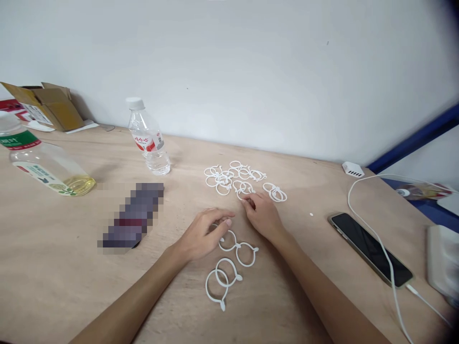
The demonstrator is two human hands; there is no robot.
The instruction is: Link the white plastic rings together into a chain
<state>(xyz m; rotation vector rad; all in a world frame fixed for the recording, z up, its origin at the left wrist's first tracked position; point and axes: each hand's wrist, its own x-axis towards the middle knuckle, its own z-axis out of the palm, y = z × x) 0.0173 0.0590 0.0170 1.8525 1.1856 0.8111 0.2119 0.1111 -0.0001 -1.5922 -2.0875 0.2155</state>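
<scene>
My right hand (264, 215) is at the near edge of a loose pile of white plastic rings (223, 179), each with a small tab. Its thumb and fingertips are pinched on a ring (239, 196) there. A small group of rings (276, 192) lies just beyond this hand. My left hand (204, 231) is open and rests low over the table, fingers stretched toward the right and thumb apart. It partly hides a ring beneath it. Two joined or touching rings (245, 254) lie beside its thumb, and two overlapping rings (217, 283) lie nearer to me.
On the wooden table (64, 286) stand a clear water bottle (148, 141) and a tea bottle (50, 165) at left. A blurred-out dark object (132, 220) lies near them. An open cardboard box (57, 110) is behind. At right are a phone (371, 248) and a white cable (380, 239).
</scene>
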